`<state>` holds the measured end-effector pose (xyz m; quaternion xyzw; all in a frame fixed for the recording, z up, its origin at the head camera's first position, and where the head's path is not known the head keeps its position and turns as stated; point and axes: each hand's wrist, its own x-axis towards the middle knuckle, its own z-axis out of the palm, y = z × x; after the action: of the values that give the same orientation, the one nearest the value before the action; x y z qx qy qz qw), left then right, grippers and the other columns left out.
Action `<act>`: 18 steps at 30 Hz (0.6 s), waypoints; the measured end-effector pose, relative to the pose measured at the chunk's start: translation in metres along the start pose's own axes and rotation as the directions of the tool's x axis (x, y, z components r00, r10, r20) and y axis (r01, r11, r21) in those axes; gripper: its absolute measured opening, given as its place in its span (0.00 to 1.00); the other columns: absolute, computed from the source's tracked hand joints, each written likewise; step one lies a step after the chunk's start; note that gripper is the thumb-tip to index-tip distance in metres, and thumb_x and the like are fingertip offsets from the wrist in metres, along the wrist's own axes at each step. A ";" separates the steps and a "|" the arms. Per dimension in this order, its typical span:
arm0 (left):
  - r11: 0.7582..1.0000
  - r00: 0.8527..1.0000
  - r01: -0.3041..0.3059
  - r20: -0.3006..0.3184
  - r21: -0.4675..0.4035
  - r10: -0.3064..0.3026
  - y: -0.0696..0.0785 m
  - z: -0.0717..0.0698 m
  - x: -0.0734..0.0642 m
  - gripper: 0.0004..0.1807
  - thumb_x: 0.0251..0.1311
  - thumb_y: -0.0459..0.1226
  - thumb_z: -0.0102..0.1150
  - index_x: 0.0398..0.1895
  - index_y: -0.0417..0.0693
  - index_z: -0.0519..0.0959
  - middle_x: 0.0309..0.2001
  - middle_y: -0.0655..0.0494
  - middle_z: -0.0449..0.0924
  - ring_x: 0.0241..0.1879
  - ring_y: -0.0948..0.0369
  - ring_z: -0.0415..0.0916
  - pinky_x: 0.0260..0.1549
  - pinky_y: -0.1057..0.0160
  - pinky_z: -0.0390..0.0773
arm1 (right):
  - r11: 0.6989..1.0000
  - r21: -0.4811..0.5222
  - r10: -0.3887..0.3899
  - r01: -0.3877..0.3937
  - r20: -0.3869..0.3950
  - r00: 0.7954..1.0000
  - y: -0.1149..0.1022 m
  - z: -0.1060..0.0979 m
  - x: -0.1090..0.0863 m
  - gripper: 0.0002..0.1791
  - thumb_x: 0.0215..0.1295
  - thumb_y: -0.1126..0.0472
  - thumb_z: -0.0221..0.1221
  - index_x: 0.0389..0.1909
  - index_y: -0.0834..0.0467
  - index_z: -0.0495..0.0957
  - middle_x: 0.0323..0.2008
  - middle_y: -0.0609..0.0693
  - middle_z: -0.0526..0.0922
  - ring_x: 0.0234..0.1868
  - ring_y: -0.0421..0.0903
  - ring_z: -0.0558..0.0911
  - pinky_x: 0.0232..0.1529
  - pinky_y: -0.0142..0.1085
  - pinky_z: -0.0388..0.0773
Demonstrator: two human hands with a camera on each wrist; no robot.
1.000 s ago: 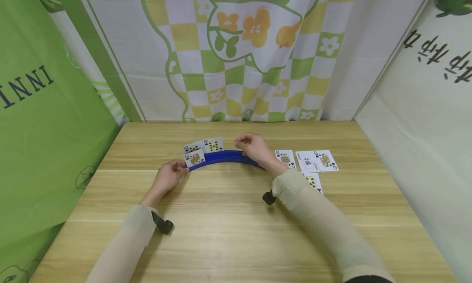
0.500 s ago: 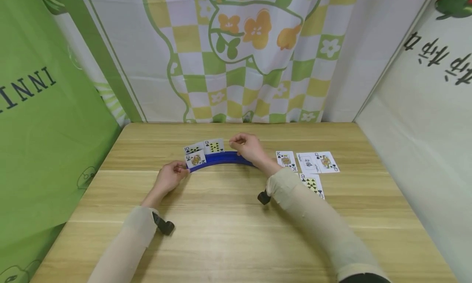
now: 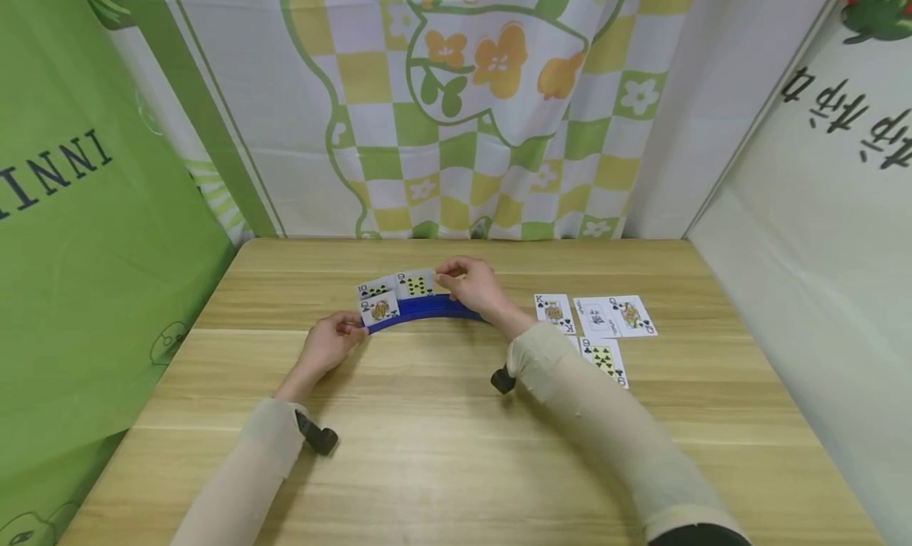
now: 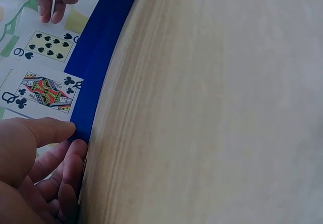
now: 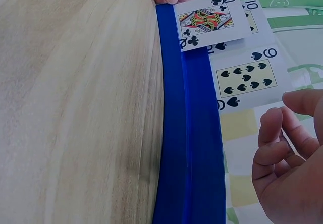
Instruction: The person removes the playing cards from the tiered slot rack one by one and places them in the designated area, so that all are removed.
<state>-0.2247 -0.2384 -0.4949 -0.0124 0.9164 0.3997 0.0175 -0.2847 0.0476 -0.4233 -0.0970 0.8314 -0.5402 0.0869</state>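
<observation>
A curved blue card holder (image 3: 427, 303) stands on the table. My left hand (image 3: 329, 340) pinches its left end, thumb on top and fingers beneath. In the holder's front groove stands a queen of clubs (image 5: 207, 21). Behind it are a ten of spades (image 5: 257, 22), partly covered, and a nine of spades (image 5: 247, 77). My right hand (image 3: 479, 286) hovers at the right edge of the nine, its thumb and forefinger parted and no card between them. The thumb tip sits right at the card's border in the right wrist view.
Loose cards lie on the table right of the holder: a king (image 3: 553, 314), a card with a black-and-white picture (image 3: 594, 316), a queen (image 3: 631, 316) and a nine of clubs (image 3: 604, 362). The right forearm partly covers another card. A patterned curtain (image 3: 492, 134) hangs behind the table (image 3: 427, 451).
My right hand has moved left along the holder, up to the edge of the nine of spades. My left hand keeps its hold on the holder's end.
</observation>
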 end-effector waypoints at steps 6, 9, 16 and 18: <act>1.000 1.000 0.002 0.004 0.002 -0.002 0.001 0.000 -0.001 0.19 0.64 0.41 0.63 0.54 0.38 0.79 0.42 0.42 0.85 0.42 0.51 0.80 0.34 0.65 0.74 | 0.999 -0.033 -0.012 0.012 -0.008 1.000 -0.003 0.004 0.003 0.09 0.70 0.55 0.60 0.47 0.53 0.81 0.49 0.52 0.83 0.43 0.61 0.85 0.41 0.44 0.83; 1.000 1.000 0.000 0.004 0.002 0.000 0.001 0.000 -0.001 0.20 0.64 0.41 0.63 0.54 0.38 0.79 0.42 0.42 0.85 0.42 0.51 0.80 0.35 0.65 0.74 | 0.998 -0.049 -0.027 0.026 -0.015 1.000 -0.004 0.006 0.004 0.09 0.70 0.55 0.60 0.47 0.53 0.81 0.47 0.51 0.84 0.40 0.59 0.85 0.37 0.39 0.82; 1.000 1.000 -0.002 0.004 0.006 0.002 0.001 -0.001 -0.001 0.19 0.64 0.41 0.63 0.53 0.38 0.79 0.42 0.42 0.85 0.41 0.51 0.80 0.35 0.64 0.74 | 0.997 -0.071 -0.028 0.027 -0.022 0.999 -0.004 0.007 0.005 0.07 0.70 0.56 0.60 0.43 0.53 0.81 0.43 0.49 0.85 0.35 0.54 0.85 0.30 0.32 0.75; 1.000 1.000 -0.003 0.003 0.011 0.003 0.000 -0.001 0.000 0.19 0.64 0.41 0.63 0.53 0.38 0.79 0.42 0.42 0.85 0.42 0.51 0.81 0.36 0.64 0.74 | 0.997 -0.071 -0.028 0.027 -0.021 0.999 -0.004 0.006 0.005 0.07 0.70 0.56 0.60 0.43 0.53 0.81 0.43 0.50 0.85 0.36 0.55 0.85 0.30 0.32 0.75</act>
<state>-0.2245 -0.2385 -0.4942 -0.0105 0.9187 0.3945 0.0183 -0.2881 0.0390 -0.4219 -0.1053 0.8495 -0.5127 0.0666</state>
